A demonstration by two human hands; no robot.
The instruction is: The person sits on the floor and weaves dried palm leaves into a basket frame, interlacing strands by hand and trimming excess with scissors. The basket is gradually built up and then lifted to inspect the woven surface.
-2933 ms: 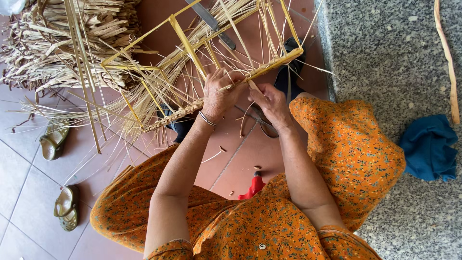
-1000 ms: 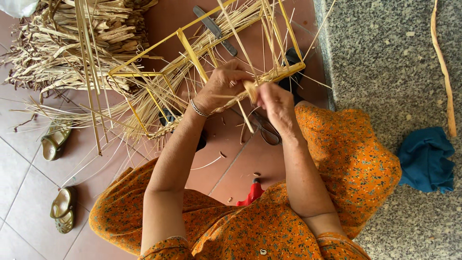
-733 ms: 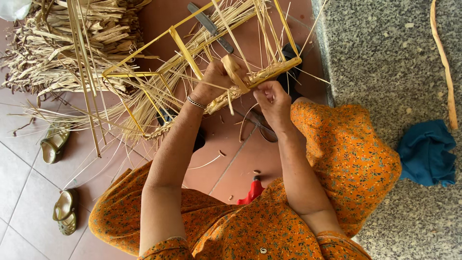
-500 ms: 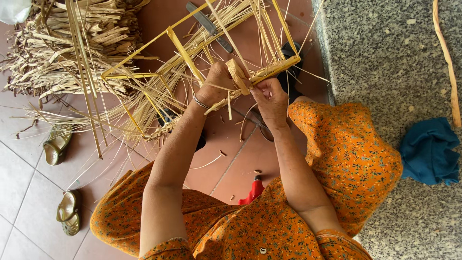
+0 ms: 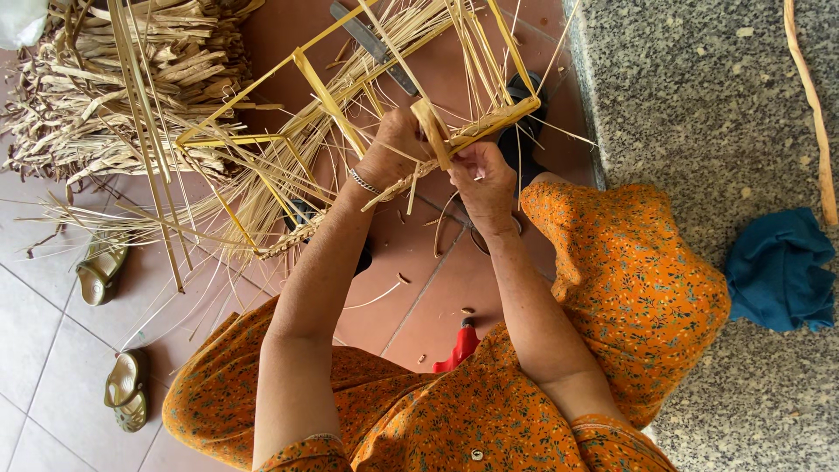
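The left hand [image 5: 398,144] is closed around a flat straw strip [image 5: 431,131] that stands up between the two hands, with a metal bangle [image 5: 364,182] on its wrist. The right hand [image 5: 483,175], touching the left, pinches the same strip and the woven edge just below it with its fingertips. Both hands work at the lower bar of a yellow stick frame [image 5: 332,87], which leans tilted above the floor; loose straw strands [image 5: 253,205] hang from its woven edge and fan out to the left of the hands.

Beyond the hands, a long dark blade [image 5: 376,48] lies on the red floor tiles [image 5: 437,288] under the frame. Further left, a heap of dry straw [image 5: 114,96] is piled up. Below the left forearm, two greenish sandals [image 5: 114,332] lie apart on the paler tiles. Between the forearms, near the orange flowered dress [image 5: 629,280], a small red thing [image 5: 459,348] shows, too hidden to tell. Right of the right arm is a speckled stone step [image 5: 699,96], with a crumpled blue cloth [image 5: 778,271] on it and a thin cane [image 5: 813,105] lying further up.
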